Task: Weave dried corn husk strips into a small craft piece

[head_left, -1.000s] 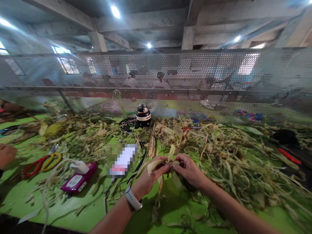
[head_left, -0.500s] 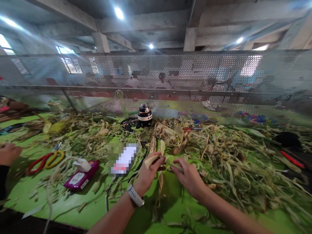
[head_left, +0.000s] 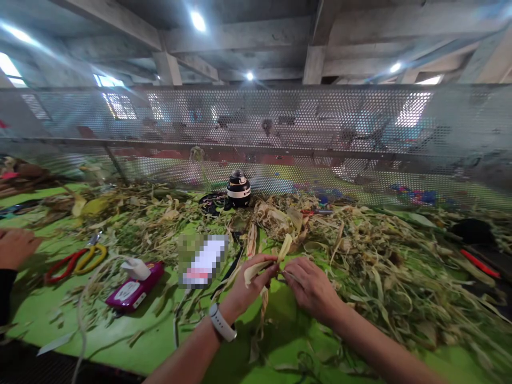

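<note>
My left hand [head_left: 250,285], with a white watch on the wrist, pinches a pale dry leaf strip [head_left: 264,260] just above the green table [head_left: 120,330]. More strands of it hang down below the fingers. My right hand [head_left: 310,285] is closed beside it, its fingertips pinching the same bundle of strips from the right. Both hands meet at the centre of the view, in front of a large heap of dried leaves [head_left: 360,250].
Red and yellow scissors [head_left: 76,261] and a magenta wipes pack [head_left: 134,288] lie at left. A black and white round device [head_left: 239,189] stands by the perforated metal screen [head_left: 256,138]. Another person's hand [head_left: 16,248] rests at far left. Red-handled tools [head_left: 478,261] lie at right.
My right hand opened and slid toward the leaf heap, then came back and closed on the strip again. My left hand kept its hold and shifted slightly.
</note>
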